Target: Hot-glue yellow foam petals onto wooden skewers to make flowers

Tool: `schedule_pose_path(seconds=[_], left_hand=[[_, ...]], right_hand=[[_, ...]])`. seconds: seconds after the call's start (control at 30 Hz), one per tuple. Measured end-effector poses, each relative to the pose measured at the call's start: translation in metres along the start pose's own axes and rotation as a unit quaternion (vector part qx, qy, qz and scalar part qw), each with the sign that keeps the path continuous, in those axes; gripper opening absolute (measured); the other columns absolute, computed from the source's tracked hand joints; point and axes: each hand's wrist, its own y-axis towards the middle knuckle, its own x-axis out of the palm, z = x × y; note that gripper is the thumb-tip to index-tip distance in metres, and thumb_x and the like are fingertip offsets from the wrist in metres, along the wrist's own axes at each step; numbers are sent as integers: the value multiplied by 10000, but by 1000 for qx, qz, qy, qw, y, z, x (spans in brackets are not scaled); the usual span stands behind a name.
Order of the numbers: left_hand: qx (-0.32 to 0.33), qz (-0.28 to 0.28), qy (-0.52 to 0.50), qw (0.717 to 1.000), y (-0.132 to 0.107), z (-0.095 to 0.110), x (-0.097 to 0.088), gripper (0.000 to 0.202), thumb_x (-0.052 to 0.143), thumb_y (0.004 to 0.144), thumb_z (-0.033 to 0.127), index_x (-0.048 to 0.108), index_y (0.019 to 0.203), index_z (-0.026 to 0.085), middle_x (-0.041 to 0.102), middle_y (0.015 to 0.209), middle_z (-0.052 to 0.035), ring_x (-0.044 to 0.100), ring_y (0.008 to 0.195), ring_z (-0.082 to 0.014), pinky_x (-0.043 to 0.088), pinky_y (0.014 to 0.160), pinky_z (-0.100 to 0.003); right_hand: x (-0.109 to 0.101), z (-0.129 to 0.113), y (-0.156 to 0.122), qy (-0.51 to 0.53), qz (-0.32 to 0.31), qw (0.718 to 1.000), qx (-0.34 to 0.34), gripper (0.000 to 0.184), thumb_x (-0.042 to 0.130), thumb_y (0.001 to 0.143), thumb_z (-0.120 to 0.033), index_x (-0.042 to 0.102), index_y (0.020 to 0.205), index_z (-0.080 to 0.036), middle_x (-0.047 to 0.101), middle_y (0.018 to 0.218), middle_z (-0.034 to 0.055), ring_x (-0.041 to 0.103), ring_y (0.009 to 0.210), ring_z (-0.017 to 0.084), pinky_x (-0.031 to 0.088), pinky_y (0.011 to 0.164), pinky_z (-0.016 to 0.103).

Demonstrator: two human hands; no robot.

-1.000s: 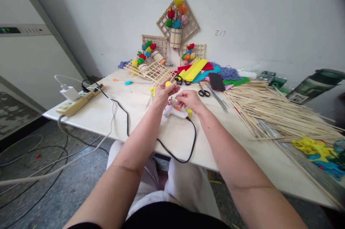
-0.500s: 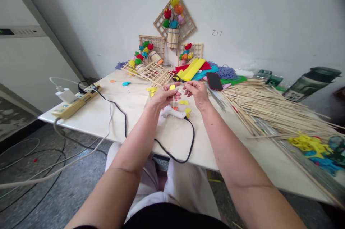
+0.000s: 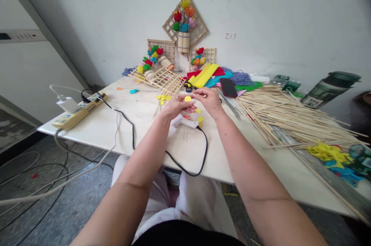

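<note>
My left hand (image 3: 177, 106) is closed, pinching a small round yellow piece (image 3: 188, 99) between thumb and fingers. Thin wire-like stems seem to hang below that piece, though they are faint. Just to the right, my right hand (image 3: 211, 101) has thumb and forefinger pressed together close by the yellow piece; whatever they grip is too small to make out. Under both hands a white glue gun (image 3: 185, 121) lies on the table, its black cord running toward me. Loose yellow petal pieces (image 3: 200, 119) lie beside it, and more yellow pieces (image 3: 163, 98) rest left of my hands.
Wooden lattice panels with colourful flowers (image 3: 185, 22) stand against the wall. Behind my hands lie yellow sheets (image 3: 204, 76) and a phone (image 3: 228, 87). Many wooden sticks (image 3: 290, 114) cover the right side, near a dark bottle (image 3: 330, 89). A power strip (image 3: 78, 112) sits at left.
My right fingertips have moved in closer to the yellow piece and pinch together. The yellow piece sits slightly lower, and the whole view has shifted a little.
</note>
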Motion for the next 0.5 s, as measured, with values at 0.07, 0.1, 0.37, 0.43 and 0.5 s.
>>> schedule_pose_path(seconds=[0.07,0.1,0.37,0.43,0.5], left_hand=[[-3,-3,5,1000,0,0,0,355,767,646,196,632,955,82,695,647,-50,662,559,-131,537,539,-198],[-4,-5,7,1000,0,0,0,348,769,645,201,633,943,82,695,649,-51,660,553,-129,535,532,-195],[-14,1,-8,1000,-2,1,3,296,749,671,178,630,919,68,695,653,-59,661,550,-125,537,541,-188],[-20,9,-13,1000,-2,2,5,284,735,682,154,629,931,67,694,650,-56,667,565,-129,539,553,-193],[-25,16,-17,999,-3,3,7,270,721,694,136,629,938,68,694,648,-54,668,570,-129,539,563,-196]], right_hand=[[0,0,-1,5,-4,1000,5,51,659,689,-238,682,678,-194,680,748,34,622,740,182,483,658,315],[1,0,-1,7,-4,1000,4,51,659,691,-237,678,669,-194,674,739,32,621,738,183,481,652,314],[2,-2,-1,-33,15,997,-75,127,603,717,-176,576,595,-200,625,857,49,594,854,191,488,711,333],[3,-1,-1,-40,21,995,-86,124,590,724,-174,560,606,-197,602,913,63,578,904,200,491,705,333],[4,0,-2,-32,20,996,-84,109,585,734,-193,558,629,-196,577,955,74,561,948,208,495,663,318]])
